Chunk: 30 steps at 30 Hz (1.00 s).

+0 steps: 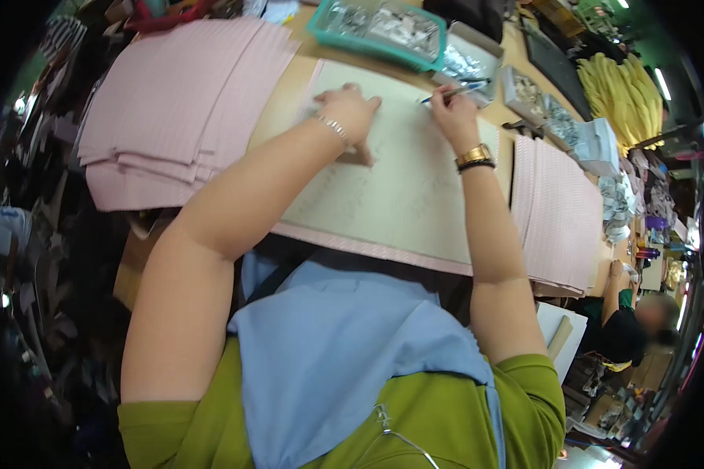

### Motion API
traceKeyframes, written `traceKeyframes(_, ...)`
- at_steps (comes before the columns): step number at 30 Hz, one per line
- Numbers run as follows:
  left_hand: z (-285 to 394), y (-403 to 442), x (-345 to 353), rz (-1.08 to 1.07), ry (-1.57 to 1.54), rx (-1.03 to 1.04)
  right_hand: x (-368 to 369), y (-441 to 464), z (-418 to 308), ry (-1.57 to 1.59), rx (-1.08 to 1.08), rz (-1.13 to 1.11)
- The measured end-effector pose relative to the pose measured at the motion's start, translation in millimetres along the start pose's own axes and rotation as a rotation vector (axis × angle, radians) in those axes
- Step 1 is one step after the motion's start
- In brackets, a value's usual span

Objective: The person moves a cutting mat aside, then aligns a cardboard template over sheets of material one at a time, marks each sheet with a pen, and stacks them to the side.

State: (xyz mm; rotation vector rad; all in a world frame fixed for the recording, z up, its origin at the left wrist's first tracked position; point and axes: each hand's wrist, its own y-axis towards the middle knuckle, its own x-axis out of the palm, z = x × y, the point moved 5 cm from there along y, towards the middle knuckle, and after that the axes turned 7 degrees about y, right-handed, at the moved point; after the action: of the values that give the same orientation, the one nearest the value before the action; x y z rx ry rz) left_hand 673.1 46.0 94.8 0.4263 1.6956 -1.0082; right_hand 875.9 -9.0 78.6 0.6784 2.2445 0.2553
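A large pale grey-green sheet (399, 187) lies on the table in front of me, with pink patterned material (368, 248) showing along its near edge. My left hand (348, 113) rests on the upper left of this sheet, fingers spread and thumb stretched toward me; it holds nothing. Near the sheet's upper right edge, my right hand (455, 121) grips a pen (463, 90), its tip pointing left. Whether the tip touches the sheet I cannot tell.
Stacked pink pieces lie to the left (172, 102) and right (559, 211). Beyond the sheet are a teal basket (313, 25) of wrapped silvery parts and several small boxes. Yellow material (622, 98) hangs at the back right. Another person (626, 328) sits at the far right.
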Motion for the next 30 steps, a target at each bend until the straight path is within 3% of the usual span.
traceKeyframes(3, 0, 1, 4, 0.049, 0.024, 0.006, -7, -4, -14, -0.133, 0.062, -0.088)
traceKeyframes(5, 0, 1, 3, 0.077, 0.04, 0.009, -7, -23, -22, 0.376, 0.037, -0.016)
traceKeyframes(8, 0, 1, 3, 0.064, 0.046, 0.013, 9, -86, -98, 0.541, -0.178, -0.195)
traceKeyframes(10, 1, 3, 3, 0.041, 0.063, 0.02, 22, -129, -148, 0.449, -0.317, -0.483)
traceKeyframes(12, 1, 3, 4, 0.051, 0.06, 0.029, 37, -160, -177, 0.328, -0.487, -0.585)
traceKeyframes(16, 2, -3, 1, -0.063, 0.054, 0.023, 56, -176, -186, 0.26, -0.606, -0.593)
traceKeyframes(22, 1, -3, 2, -0.051, 0.04, 0.015, 40, -180, -178, 0.099, -0.64, -0.644)
traceKeyframes(30, 1, -2, 2, -0.027, 0.03, 0.012, 63, -185, -179, 0.199, -0.696, -0.598)
